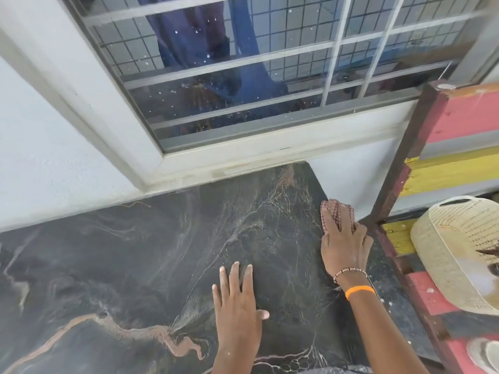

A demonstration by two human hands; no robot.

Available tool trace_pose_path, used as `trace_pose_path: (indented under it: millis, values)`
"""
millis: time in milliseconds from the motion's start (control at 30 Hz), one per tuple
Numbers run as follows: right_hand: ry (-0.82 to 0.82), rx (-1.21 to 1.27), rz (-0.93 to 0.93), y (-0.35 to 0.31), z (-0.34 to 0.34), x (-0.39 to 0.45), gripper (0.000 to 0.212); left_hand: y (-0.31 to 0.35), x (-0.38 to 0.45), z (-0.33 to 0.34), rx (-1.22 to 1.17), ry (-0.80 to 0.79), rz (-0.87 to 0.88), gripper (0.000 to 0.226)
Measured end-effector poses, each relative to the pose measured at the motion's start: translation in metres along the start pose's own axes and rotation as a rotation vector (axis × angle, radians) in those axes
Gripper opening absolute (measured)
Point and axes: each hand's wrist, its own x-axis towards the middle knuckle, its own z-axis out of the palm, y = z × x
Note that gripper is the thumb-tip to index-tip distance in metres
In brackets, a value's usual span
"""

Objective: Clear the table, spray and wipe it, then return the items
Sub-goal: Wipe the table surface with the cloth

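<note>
Wiping stage of the task, head view. The dark veined worktop [135, 265] lies bare beneath the window [243, 63]. The right hand [344, 244], at about 2 o'clock on the slab, presses a checked cloth [337, 211] flat against the surface at the right-hand edge, fingers curled over the wad (thumb side gripping it). The left hand [237, 300], at about 5 o'clock, rests palm down with fingers spread and holds nothing; it appears to serve as a brace.

Risks, as judged from this position: the cloth sits at the very margin of the worktop, so an outward stroke could carry it off the edge and drop it into the gap beside the painted wooden frame [399, 184]. A wide sweep could also knock the knuckles on that frame. The woven basket [445, 252] at 3 o'clock stands apart and seems safe. Faint streaks across the slab suggest patches may be missed, particularly the far left.
</note>
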Motion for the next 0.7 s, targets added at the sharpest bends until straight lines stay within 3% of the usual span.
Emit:
trace_pose_path:
  millis: [133,300,600,700]
  values:
    - [0.072,-0.040,-0.048,0.006,0.002,-0.028,0.061,0.002,-0.011,0.007,-0.034,0.050,0.102,0.075]
    - [-0.041,-0.127,-0.166,-0.015,0.004,0.016,0.060,0.014,-0.006,0.004,0.025,-0.057,0.171,0.092]
    - [-0.129,-0.142,-0.246,-0.071,0.002,0.132,0.056,0.021,0.002,0.006,0.114,-0.188,0.120,0.111]
    - [-0.107,-0.225,-0.370,-0.069,0.003,0.143,0.056,0.021,0.003,0.006,0.099,-0.202,0.104,0.111]
